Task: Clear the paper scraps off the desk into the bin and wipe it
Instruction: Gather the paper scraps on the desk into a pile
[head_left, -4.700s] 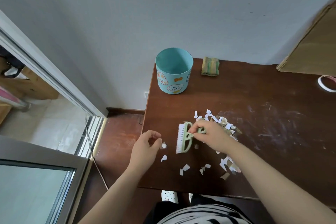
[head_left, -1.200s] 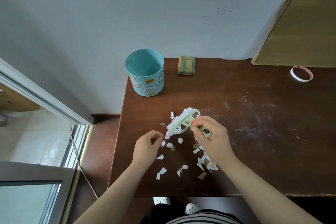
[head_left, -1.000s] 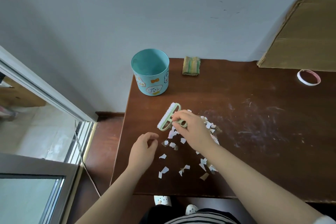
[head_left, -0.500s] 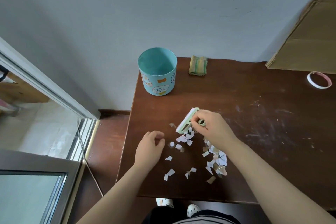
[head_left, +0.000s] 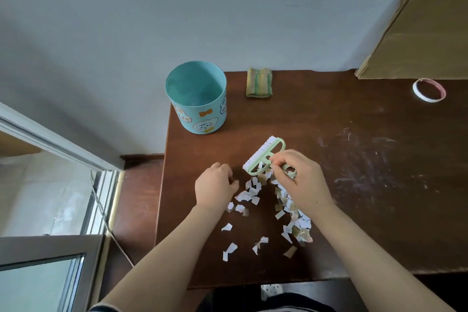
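My right hand grips the one green brush among scattered paper scraps; left hand curled, contents unclear. One puppy-printed bin, one cloth, one tape roll.

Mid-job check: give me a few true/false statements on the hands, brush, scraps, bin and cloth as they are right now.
1. The right hand grips the brush. True.
2. The bin lies on its side. False: it stands upright at the far left corner of the desk.
3. Scraps lie loose on the desk near both hands. True.
4. The left hand holds the cloth. False: the cloth lies by the wall, right of the bin, and neither hand touches it.
5. The tape roll lies on the desk at the far right. True.
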Available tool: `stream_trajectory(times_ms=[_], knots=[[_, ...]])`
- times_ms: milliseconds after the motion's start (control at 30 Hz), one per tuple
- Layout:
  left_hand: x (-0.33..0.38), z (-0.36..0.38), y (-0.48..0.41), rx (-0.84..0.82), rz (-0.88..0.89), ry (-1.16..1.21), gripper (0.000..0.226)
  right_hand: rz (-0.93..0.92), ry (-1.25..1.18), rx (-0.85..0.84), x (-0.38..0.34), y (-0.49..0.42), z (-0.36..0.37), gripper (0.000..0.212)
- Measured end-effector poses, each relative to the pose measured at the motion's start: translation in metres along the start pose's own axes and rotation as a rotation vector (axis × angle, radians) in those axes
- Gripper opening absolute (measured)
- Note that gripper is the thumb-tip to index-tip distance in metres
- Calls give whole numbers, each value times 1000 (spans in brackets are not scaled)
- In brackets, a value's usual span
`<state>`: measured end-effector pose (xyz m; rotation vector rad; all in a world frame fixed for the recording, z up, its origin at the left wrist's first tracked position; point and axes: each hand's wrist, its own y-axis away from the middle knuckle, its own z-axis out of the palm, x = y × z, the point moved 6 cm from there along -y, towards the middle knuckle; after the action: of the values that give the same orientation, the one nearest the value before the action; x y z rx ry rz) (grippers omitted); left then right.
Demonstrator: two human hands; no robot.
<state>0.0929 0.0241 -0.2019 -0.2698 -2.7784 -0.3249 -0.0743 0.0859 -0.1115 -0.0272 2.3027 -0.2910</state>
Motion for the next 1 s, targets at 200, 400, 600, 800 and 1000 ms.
stream_trajectory(times_ms=[200, 400, 600, 800, 1000], knots=[[3, 0, -7, -34, 22, -58, 18, 9, -33, 13, 2, -5, 6, 7], [3, 3, -8, -46, 45, -82, 17, -1, -62, 11, 1, -9, 10, 8], [-4, -2, -6, -20, 42, -6, 15, -1, -75, 45, 8, -10, 7, 9], [-1, 0, 5, 15, 40, 4, 21, 37, -91, 85, 18, -7, 4, 11], [-1, 3, 4, 23, 20, -31, 15, 60, -84, 89, 22, -3, 4, 10]])
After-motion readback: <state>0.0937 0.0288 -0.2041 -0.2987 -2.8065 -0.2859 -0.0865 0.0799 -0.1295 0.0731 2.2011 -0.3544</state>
